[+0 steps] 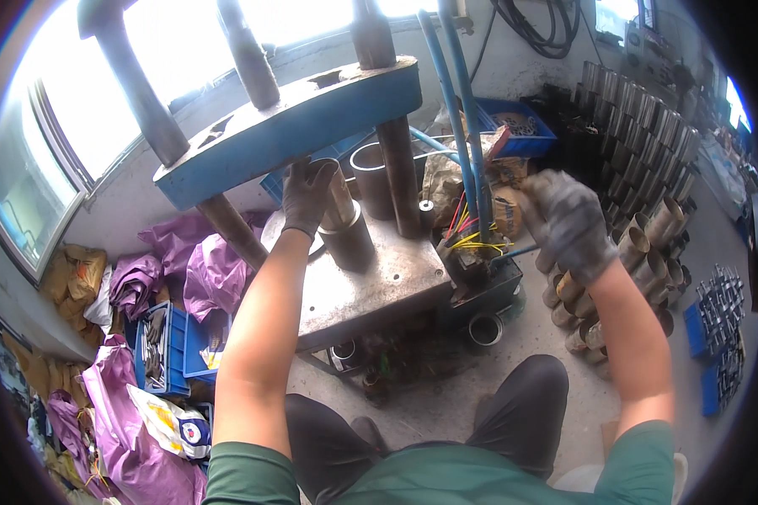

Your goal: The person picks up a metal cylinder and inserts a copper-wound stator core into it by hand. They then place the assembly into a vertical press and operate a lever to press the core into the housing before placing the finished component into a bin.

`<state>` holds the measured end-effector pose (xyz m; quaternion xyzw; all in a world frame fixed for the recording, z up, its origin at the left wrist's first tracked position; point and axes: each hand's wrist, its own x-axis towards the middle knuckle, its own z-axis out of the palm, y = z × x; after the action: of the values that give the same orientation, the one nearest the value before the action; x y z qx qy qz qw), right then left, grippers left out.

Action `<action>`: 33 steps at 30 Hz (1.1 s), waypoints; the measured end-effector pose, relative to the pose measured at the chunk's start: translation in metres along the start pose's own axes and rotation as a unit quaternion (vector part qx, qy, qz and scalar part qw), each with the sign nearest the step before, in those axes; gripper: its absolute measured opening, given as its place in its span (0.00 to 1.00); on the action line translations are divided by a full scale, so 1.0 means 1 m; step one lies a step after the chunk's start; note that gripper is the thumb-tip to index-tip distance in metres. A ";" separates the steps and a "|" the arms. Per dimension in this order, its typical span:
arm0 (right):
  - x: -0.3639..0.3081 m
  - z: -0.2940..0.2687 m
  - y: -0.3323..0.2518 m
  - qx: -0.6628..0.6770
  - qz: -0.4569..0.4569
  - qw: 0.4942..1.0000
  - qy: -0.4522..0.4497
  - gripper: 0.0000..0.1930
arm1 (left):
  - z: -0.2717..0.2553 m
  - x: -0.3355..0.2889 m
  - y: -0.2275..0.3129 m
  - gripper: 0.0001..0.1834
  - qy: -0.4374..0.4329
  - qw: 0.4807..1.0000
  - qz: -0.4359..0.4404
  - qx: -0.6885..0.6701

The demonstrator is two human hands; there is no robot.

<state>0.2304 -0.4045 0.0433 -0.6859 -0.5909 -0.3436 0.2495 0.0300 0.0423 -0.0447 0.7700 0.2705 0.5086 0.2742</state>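
My left hand, in a dark grey glove, is closed on the upper part of a metal tube. The tube stands upright in a thick dark cylindrical die on the steel bed of a press. Just above that hand is the press's blue crosshead plate, carried on round steel columns. My right hand, gloved too, is raised at the right, in front of stacked tubes. Motion smears its fingers, so its grip and anything in it cannot be made out.
A wider dark ring stands behind the die. Blue hoses and coloured wires run beside the bed. Stacked metal tubes fill the right side. Purple sacks and blue crates lie at the left.
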 end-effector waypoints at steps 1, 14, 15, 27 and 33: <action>0.018 0.014 0.007 -0.002 -0.008 0.999 0.042 0.09 | -0.008 -0.001 0.005 0.32 -0.023 0.999 0.009 0.020; 0.072 0.032 0.032 -0.058 0.161 0.981 -0.092 0.20 | -0.015 -0.019 0.037 0.26 -0.057 0.968 -0.004 0.245; 0.070 0.031 0.035 -0.067 0.157 0.981 -0.088 0.19 | -0.012 -0.020 0.045 0.24 -0.071 0.968 -0.022 0.240; 0.066 0.033 0.042 -0.078 0.153 0.979 -0.112 0.08 | -0.013 -0.018 0.045 0.23 -0.047 0.995 0.063 0.061; 0.064 0.038 0.035 -0.080 0.151 0.983 -0.072 0.09 | -0.030 -0.006 0.058 0.26 -0.012 0.980 0.149 0.134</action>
<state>0.2761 -0.3411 0.0705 -0.8078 -0.4676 -0.2985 0.1994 0.0079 0.0015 0.0020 0.8377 0.2151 0.4933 0.0927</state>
